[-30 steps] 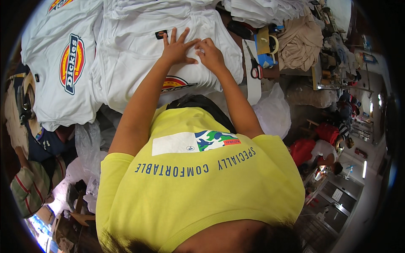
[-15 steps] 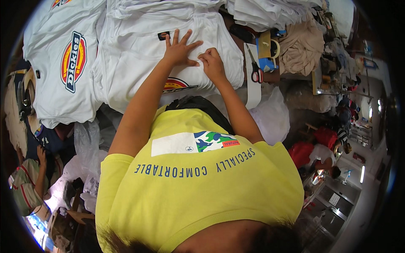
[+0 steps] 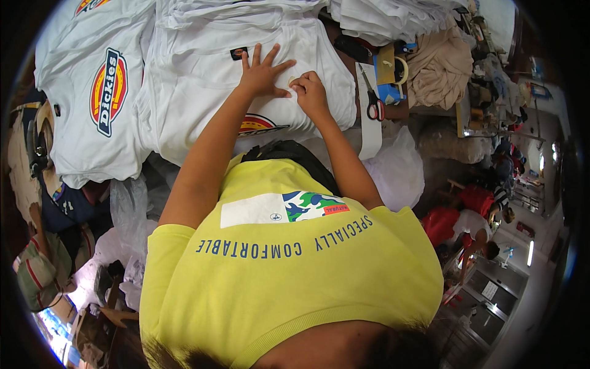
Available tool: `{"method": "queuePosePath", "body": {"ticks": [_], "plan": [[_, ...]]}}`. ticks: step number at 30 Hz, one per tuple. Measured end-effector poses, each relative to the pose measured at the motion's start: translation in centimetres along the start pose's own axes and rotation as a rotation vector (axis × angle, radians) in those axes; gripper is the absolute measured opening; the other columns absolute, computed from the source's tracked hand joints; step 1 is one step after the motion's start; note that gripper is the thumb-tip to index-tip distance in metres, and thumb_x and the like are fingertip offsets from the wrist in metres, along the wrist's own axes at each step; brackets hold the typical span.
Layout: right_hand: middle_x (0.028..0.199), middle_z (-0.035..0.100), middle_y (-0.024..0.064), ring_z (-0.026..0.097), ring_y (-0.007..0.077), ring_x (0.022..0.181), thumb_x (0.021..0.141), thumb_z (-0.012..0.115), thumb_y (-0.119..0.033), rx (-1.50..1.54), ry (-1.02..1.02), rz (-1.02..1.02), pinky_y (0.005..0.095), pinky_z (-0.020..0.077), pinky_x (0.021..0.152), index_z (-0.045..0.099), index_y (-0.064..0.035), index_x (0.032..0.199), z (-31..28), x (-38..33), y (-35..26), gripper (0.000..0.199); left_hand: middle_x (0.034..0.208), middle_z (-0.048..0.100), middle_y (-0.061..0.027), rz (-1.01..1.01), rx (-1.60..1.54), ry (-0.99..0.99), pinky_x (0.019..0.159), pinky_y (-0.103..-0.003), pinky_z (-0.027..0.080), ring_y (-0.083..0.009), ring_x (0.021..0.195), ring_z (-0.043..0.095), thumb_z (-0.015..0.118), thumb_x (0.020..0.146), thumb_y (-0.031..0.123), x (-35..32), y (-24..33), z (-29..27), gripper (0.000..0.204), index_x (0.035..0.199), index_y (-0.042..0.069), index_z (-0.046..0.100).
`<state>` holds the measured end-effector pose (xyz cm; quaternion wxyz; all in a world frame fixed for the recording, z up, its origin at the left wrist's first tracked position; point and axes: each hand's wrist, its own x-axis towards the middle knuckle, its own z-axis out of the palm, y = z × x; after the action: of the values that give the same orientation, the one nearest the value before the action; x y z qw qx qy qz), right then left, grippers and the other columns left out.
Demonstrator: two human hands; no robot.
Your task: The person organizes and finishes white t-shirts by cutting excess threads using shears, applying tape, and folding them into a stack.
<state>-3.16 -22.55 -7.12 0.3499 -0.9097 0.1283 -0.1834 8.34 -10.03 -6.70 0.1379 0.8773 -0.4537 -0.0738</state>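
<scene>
A white T-shirt [image 3: 203, 80] lies spread before me, with a dark neck label [image 3: 238, 53] and part of a red-and-yellow print near its lower edge. My left hand [image 3: 262, 75] rests flat on it, fingers spread, holding nothing. Just to the right, my right hand [image 3: 309, 91] has its fingers drawn together in a pinch on the cloth. At those fingertips shows a small cream-coloured piece [image 3: 292, 80], like a bit of tape or a sticker; its far part is hidden by the fingers.
Scissors [image 3: 373, 106] with dark-and-red handles lie on a white strip [image 3: 369, 140] at right. Beyond are a tape roll [image 3: 401, 71], a blue box [image 3: 388, 92] and beige cloth [image 3: 437, 67]. Another printed white shirt [image 3: 80, 92] lies left; folded white garments [image 3: 393, 21] are stacked behind.
The small cream piece by my right fingertips shows more plainly now, as those fingers have shifted slightly. My left hand has stayed in place. At far left, another person's arm has lowered.
</scene>
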Motion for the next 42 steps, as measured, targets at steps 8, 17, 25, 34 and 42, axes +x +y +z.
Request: {"method": "queuePosePath", "body": {"ticks": [8, 17, 25, 34, 42], "plan": [[0.086, 0.055, 0.0107, 0.058, 0.0266, 0.076, 0.073, 0.062, -0.004, 0.161, 0.036, 0.085, 0.0336, 0.0466, 0.068, 0.064, -0.0059, 0.083, -0.7, 1.8, 0.8, 0.01, 0.148, 0.013, -0.0037, 0.006, -0.004, 0.013, 0.099, -0.066, 0.006, -0.0429, 0.133, 0.002, 0.073, 0.048, 0.062, 0.2, -0.1, 0.0, 0.091, 0.13, 0.045, 0.036], [0.089, 0.052, 0.0089, 0.056, 0.0232, 0.077, 0.074, 0.062, -0.005, 0.225, -0.211, 0.038, 0.0297, 0.0445, 0.07, 0.058, -0.0036, 0.079, -2.6, 0.3, 0.5, 0.006, 0.148, 0.011, -0.0039, 0.002, -0.009, -0.008, 0.099, -0.066, 0.006, -0.0426, 0.134, 0.001, 0.072, 0.048, 0.063, 0.1, -0.1, 0.0, 0.093, 0.131, 0.045, 0.035], [0.091, 0.052, 0.0105, 0.056, 0.0282, 0.079, 0.078, 0.057, -0.005, 0.016, -0.267, -0.048, 0.0343, 0.0448, 0.069, 0.054, -0.0053, 0.084, -3.7, 1.3, -1.6, 0.007, 0.148, 0.012, -0.0044, 0.021, -0.012, 0.013, 0.098, -0.067, 0.006, -0.0442, 0.133, 0.002, 0.072, 0.047, 0.064, 0.2, -0.4, 0.4, 0.094, 0.13, 0.045, 0.035], [0.093, 0.051, 0.0073, 0.059, 0.0287, 0.078, 0.075, 0.06, -0.011, -0.109, -0.235, -0.179, 0.0388, 0.048, 0.066, 0.052, -0.0074, 0.087, -1.5, 2.7, -0.1, 0.015, 0.148, 0.012, -0.004, 0.02, 0.005, 0.011, 0.098, -0.067, 0.008, -0.0437, 0.133, 0.002, 0.074, 0.046, 0.062, 0.3, -0.4, 0.4, 0.095, 0.131, 0.045, 0.033], [0.091, 0.051, 0.0073, 0.059, 0.0287, 0.078, 0.072, 0.062, -0.013, -0.143, -0.278, -0.183, 0.0385, 0.0477, 0.066, 0.05, -0.0077, 0.09, -1.7, 2.7, 0.1, 0.022, 0.148, 0.012, -0.0036, 0.009, 0.008, -0.028, 0.098, -0.067, 0.008, -0.0431, 0.133, 0.001, 0.074, 0.046, 0.062, 0.2, -0.3, 0.3, 0.096, 0.131, 0.045, 0.033]]}}
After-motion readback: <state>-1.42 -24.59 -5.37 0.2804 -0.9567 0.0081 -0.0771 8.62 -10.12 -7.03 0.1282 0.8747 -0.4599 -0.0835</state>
